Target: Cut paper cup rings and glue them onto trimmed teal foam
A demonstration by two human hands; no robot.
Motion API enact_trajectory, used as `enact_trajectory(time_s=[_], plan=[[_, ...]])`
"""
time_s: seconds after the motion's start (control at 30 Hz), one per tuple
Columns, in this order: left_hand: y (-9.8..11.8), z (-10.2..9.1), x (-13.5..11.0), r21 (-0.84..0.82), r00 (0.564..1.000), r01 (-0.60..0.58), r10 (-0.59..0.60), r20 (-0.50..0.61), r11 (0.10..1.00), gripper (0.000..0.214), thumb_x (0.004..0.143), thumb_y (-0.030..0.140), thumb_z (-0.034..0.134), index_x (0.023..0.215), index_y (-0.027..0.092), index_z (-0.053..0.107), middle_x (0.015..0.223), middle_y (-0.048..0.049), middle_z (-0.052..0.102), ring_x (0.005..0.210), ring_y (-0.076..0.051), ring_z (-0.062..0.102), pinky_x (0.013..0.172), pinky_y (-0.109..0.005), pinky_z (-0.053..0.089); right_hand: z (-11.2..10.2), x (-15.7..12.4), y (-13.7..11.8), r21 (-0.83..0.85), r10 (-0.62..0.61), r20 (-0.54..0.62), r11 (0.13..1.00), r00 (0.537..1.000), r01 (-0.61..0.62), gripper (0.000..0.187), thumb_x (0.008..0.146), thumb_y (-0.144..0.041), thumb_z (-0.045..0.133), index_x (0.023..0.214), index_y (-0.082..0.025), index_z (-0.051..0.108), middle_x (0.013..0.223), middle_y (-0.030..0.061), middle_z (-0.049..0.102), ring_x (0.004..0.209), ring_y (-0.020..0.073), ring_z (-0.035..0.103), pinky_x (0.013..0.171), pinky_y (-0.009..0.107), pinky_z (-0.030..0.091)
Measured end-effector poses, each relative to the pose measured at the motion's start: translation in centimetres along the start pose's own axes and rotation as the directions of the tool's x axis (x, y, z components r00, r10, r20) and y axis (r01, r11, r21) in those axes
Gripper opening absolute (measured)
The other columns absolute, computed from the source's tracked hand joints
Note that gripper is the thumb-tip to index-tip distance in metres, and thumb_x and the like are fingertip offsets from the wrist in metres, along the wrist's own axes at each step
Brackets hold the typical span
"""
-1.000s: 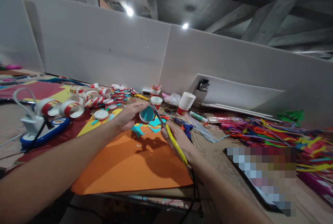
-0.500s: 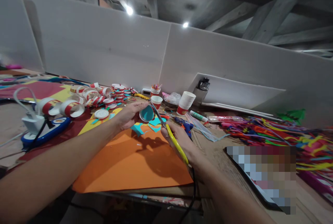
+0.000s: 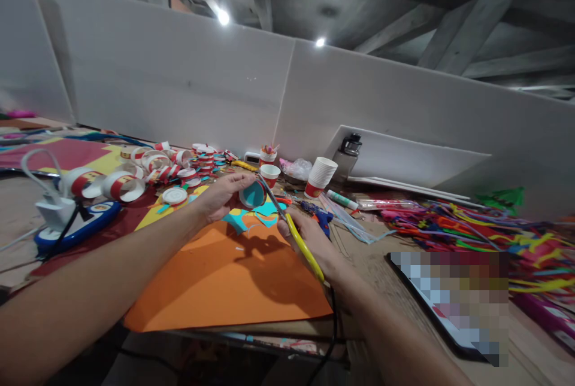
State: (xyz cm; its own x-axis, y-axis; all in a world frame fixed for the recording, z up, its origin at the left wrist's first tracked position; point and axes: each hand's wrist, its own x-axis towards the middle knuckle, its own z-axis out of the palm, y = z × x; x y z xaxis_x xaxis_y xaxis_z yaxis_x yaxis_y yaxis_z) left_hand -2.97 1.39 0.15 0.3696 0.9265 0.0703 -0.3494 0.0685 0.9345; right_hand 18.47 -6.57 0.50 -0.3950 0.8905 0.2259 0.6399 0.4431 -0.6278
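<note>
My left hand [image 3: 227,194] is closed around a short paper-cup base [image 3: 253,194] whose round face is lined in turquoise. In my right hand [image 3: 308,236] is a pair of scissors with yellow handles [image 3: 303,248]. The blades point up and away, right at the cup base's edge; whether they touch it I cannot tell. Below both hands lies an orange sheet [image 3: 224,290], with turquoise paper scraps [image 3: 238,221] at its far end. My right fingers are partly hidden by the scissor handles.
Beyond my hands stand a paper cup [image 3: 270,174] and a stack of cups [image 3: 320,175]. A blue glue gun [image 3: 322,218] lies to their right. Curled cup strips [image 3: 121,185] are at the left, pipe cleaners [image 3: 467,224] and a phone [image 3: 449,308] at the right.
Almost nothing differs. The cup base and scissors stay together in the same place, and the whole view has shifted very slightly.
</note>
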Motion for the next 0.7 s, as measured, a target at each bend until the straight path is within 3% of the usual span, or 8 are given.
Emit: enact_trajectory(time_s=[0.7], plan=[[-0.16,0.11,-0.08,0.042,0.998,0.046,-0.048,0.042,0.998,0.038,0.069,0.045,0.077,0.086,0.012,0.07,0.078,-0.0077,0.068,0.066,-0.015,0.064,0.063,-0.028,0.054,0.07,0.13,0.21,-0.044,-0.017,0.005,0.999,1.0,0.017,0.039,0.093,-0.058,0.036,0.08,-0.022,0.043,0.073,-0.0011,0.047,0.067,0.0144,0.044,0.063,0.027,0.036]])
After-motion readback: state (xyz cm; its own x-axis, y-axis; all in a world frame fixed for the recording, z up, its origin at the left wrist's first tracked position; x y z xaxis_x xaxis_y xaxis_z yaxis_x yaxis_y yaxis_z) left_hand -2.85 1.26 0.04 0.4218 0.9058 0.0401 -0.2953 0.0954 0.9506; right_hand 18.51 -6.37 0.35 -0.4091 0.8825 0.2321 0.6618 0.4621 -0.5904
